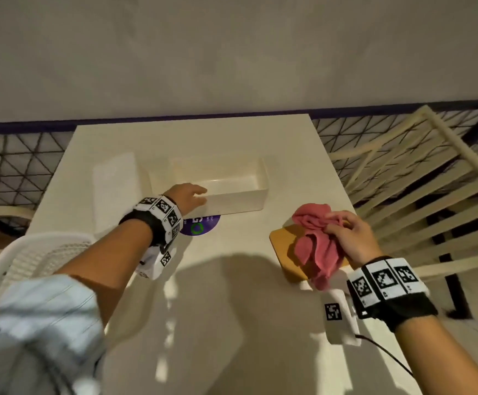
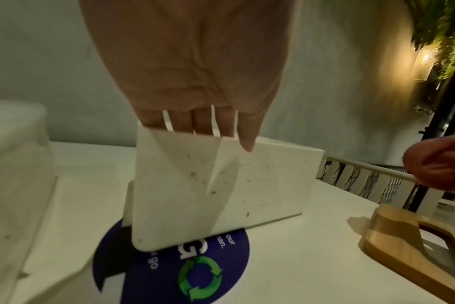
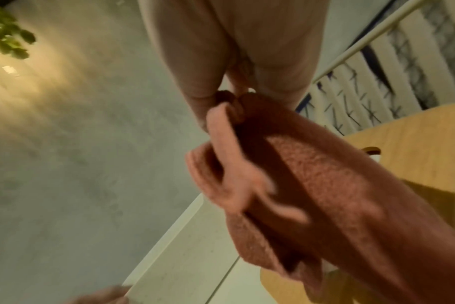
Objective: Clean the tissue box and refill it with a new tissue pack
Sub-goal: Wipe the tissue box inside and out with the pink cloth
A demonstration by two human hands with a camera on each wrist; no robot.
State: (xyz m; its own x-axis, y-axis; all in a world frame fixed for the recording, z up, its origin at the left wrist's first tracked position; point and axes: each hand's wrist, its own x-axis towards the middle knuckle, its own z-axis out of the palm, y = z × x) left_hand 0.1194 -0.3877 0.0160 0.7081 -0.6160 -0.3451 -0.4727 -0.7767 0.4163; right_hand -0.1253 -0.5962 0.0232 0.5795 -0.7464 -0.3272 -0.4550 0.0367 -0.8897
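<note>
Now tissue box [image 1: 233, 199] under left hand [image 1: 187, 196]

Bare desk [image 1: 232, 280] lies open between the two arms; the tissue box [image 1: 232, 199], tissue pack [image 1: 118, 189] and wooden lid [image 1: 283, 246] crowd the far half.

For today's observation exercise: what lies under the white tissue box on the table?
Under the tilted tissue box, a round blue sticker with a green recycling symbol lies on the table. The box covers part of its lettering.
</note>
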